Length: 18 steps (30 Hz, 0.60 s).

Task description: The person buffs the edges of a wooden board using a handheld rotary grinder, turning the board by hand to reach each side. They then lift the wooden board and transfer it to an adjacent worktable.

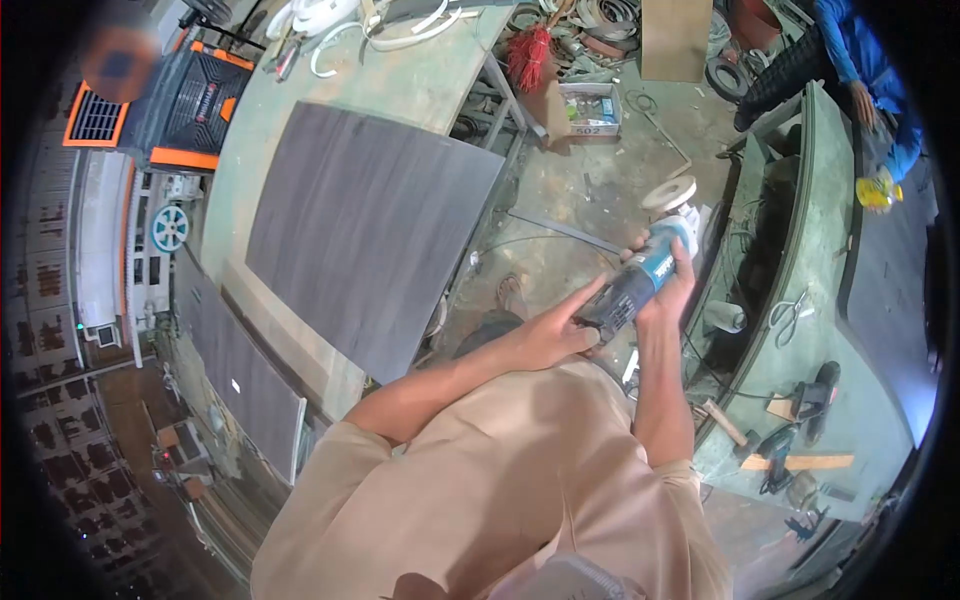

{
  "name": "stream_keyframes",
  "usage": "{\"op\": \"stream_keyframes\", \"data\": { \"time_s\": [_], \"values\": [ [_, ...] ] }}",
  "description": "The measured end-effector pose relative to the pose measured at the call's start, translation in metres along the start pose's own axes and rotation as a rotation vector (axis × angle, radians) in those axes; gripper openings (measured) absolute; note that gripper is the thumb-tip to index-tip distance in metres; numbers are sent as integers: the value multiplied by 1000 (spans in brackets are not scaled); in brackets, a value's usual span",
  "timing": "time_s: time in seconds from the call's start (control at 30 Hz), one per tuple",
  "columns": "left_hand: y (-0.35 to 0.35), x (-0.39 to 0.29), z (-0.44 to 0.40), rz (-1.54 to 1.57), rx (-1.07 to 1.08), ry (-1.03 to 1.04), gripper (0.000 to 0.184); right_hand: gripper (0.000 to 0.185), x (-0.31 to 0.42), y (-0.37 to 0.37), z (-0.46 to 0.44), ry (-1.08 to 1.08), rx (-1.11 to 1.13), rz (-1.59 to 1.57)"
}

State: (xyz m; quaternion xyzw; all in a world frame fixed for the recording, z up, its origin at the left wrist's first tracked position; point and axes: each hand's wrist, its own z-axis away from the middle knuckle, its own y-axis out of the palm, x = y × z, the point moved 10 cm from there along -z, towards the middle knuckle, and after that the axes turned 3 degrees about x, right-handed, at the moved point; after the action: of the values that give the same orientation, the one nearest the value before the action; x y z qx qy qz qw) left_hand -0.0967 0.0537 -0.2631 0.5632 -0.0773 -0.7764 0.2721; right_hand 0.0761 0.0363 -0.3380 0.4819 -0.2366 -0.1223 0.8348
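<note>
Both of my hands hold an angle grinder [632,284] with a teal and black body in front of my chest, above the floor. My left hand [556,335] grips the black rear end. My right hand [672,288] wraps around the teal part near the head. A round pale disc [669,194] sits on the grinder's far end, pointing away from me and touching nothing. To the left, a dark grey wood-grain panel [370,220] lies on a green table [270,125].
On the right, a green-topped bench [800,330] holds scissors [788,318], a hammer [730,424] and power tools [822,402]. Another person in blue [880,60] holds a yellow object [878,192] there. A box [590,110] and coiled strips lie on the floor ahead.
</note>
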Motion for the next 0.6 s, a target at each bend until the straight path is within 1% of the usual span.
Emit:
{"op": "stream_keyframes", "data": {
  "time_s": [0.07,0.13,0.17,0.27,0.3,0.33,0.37,0.4,0.43,0.5,0.53,0.57,0.6],
  "values": [
    [-17,-5,10,-28,19,-1,81,48,-23,12,-6,9,-26,23],
    [-39,-7,20,24,16,-1,78,42,-51,18,-12,43,-48,50],
    [-52,-7,25,17,8,-5,77,41,-63,18,-16,44,-101,85],
    [-85,-10,43,49,-2,-3,76,45,-101,29,-27,95,-133,123],
    [-97,-8,49,29,-14,-2,76,42,-112,26,-29,125,-229,228],
    [-108,-6,54,9,-27,0,77,42,-121,29,-34,118,-240,244],
    [-118,-5,60,-6,-39,8,77,41,-136,30,-38,160,-230,274],
    [-124,-2,64,7,-25,14,77,40,-149,30,-43,199,-217,304],
    [-133,2,68,33,-35,29,77,38,-159,25,-51,190,-187,339],
    [-146,3,75,80,-42,51,77,38,-177,22,-56,207,-220,357],
    [-153,4,78,27,-68,24,77,38,-185,20,-59,229,-241,356],
    [-161,5,80,-27,-95,-3,77,38,-195,20,-63,246,-197,313],
    [-166,8,82,-16,-94,5,77,38,-201,16,-67,245,-199,327]
  ]
}}
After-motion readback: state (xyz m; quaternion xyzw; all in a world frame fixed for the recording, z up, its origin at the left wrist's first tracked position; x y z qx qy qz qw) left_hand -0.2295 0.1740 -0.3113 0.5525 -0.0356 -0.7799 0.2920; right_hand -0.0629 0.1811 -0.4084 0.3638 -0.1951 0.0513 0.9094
